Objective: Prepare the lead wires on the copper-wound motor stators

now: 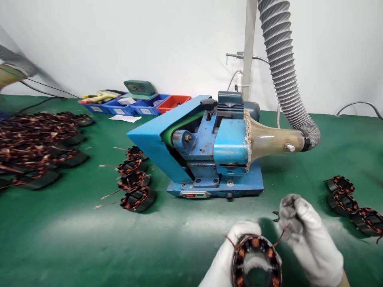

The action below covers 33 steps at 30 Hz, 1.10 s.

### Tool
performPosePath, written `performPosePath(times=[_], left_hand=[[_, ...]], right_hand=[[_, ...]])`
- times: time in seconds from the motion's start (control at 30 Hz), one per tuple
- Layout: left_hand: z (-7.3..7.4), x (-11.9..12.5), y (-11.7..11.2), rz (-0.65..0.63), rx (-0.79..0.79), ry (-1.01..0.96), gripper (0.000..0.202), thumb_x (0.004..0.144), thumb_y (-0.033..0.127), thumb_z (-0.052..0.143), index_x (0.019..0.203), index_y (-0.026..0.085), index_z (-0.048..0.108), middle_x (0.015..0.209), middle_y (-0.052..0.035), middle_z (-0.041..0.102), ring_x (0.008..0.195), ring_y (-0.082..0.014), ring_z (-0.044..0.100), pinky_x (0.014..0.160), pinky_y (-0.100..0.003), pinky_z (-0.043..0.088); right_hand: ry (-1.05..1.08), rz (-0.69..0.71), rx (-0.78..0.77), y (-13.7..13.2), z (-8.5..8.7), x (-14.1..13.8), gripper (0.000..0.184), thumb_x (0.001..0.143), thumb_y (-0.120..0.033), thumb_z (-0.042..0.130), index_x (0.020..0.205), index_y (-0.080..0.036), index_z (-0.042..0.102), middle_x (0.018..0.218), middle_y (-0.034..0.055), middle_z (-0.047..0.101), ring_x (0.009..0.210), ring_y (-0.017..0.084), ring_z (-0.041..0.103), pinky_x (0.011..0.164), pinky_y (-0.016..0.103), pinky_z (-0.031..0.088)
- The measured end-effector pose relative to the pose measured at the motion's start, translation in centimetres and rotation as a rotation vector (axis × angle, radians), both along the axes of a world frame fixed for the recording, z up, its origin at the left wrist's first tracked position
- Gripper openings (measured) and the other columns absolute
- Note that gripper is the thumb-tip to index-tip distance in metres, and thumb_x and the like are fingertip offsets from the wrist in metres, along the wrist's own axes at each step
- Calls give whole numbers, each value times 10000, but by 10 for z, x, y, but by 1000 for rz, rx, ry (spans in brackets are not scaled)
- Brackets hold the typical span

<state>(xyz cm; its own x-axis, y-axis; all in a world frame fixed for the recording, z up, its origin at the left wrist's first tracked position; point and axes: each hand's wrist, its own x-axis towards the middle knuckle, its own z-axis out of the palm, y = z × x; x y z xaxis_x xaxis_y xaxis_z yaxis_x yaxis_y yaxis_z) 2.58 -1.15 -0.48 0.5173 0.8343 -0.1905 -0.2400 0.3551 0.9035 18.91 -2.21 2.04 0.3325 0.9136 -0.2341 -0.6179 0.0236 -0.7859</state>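
My left hand (223, 257), in a white glove, grips a ring-shaped motor stator (235, 265) with copper windings at the bottom of the view. Thin lead wires stick out from its upper left and upper right. My right hand (308, 239), also gloved, is just right of the stator with its fingers curled closed. One lead wire (279, 238) reaches up to this glove, whose fingertips are grey with dirt. Dark pointed tips (275, 216) show at the glove's left side; whether the hand holds them is hidden.
A blue belt sanding machine (197, 159) stands ahead, joined to a grey extraction hose (281, 59). Stators stand in a row (137, 199) left of it, in a large group (38, 151) farther left, and at right (342, 203). Blue bins (146, 109) and a red bin (172, 104) sit behind.
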Motion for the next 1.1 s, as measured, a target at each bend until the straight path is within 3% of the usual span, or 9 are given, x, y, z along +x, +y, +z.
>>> performPosePath(times=[0.13, 0.2, 0.3, 0.4, 0.47, 0.53, 0.67, 0.9, 1.1], left_hand=[[6, 1, 9, 90, 368, 246, 292, 716, 318, 691, 1002, 268, 654, 990, -46, 664, 1001, -254, 638, 857, -362, 532], [11, 0, 12, 91, 442, 283, 312, 685, 275, 705, 994, 272, 661, 1023, -38, 654, 974, -238, 639, 867, -343, 523], [13, -3, 11, 110, 491, 283, 324, 634, 245, 740, 948, 273, 664, 935, -34, 652, 898, -237, 647, 832, -352, 531], [7, -5, 7, 218, 540, 305, 424, 562, 234, 781, 962, 281, 649, 924, -37, 631, 873, -250, 643, 807, -378, 537], [1, -3, 8, 298, 540, 324, 584, 504, 220, 801, 1051, 304, 612, 1017, -36, 612, 899, -262, 636, 803, -396, 543], [-6, 1, 14, 370, 527, 316, 692, 466, 203, 803, 1111, 307, 575, 1106, -39, 589, 955, -280, 622, 828, -412, 540], [-15, 12, 38, 484, 457, 239, 536, 509, 186, 760, 1017, 243, 601, 1085, -57, 605, 1015, -283, 603, 914, -418, 498], [-3, 20, 76, 458, 251, 64, 522, 503, 149, 765, 983, 207, 565, 1052, -68, 649, 967, -253, 633, 909, -397, 499], [6, 23, 82, 422, 237, 28, 579, 457, 120, 796, 970, 207, 540, 1029, -67, 663, 944, -254, 650, 892, -395, 514]], right_hand=[[-301, 112, 10, -1, 4, -5, 215, 563, -315, 861, 724, -211, 761, 663, 44, 714, 559, 161, 636, 527, 239, 526], [-447, 190, -13, 2, 5, -11, 108, 583, -234, 839, 653, -200, 762, 673, 58, 728, 645, 194, 664, 616, 259, 535], [-269, 135, -38, 15, 9, -12, 115, 606, -275, 825, 631, -188, 754, 589, 33, 691, 505, 138, 599, 471, 213, 488], [-9, -101, 71, 28, 12, -7, 162, 616, -322, 827, 702, -207, 751, 605, -8, 669, 480, 87, 562, 439, 158, 468], [-101, -176, 111, 31, 8, -8, 134, 676, -324, 787, 751, -218, 753, 706, 12, 712, 594, 116, 635, 555, 186, 534], [-377, -51, 99, 30, -1, -18, 164, 690, -325, 766, 811, -214, 761, 814, 60, 748, 718, 194, 690, 661, 271, 576], [-854, 76, 76, 35, -25, -46, 291, 674, -288, 744, 958, -223, 742, 1003, 94, 736, 922, 278, 685, 807, 364, 566], [-946, -12, 50, 71, -21, -61, 232, 817, -294, 566, 974, -188, 700, 1000, 96, 713, 923, 253, 660, 846, 388, 521], [-932, 5, 11, 75, -13, -59, 222, 803, -291, 571, 945, -198, 714, 963, 89, 722, 874, 255, 664, 805, 387, 523]])
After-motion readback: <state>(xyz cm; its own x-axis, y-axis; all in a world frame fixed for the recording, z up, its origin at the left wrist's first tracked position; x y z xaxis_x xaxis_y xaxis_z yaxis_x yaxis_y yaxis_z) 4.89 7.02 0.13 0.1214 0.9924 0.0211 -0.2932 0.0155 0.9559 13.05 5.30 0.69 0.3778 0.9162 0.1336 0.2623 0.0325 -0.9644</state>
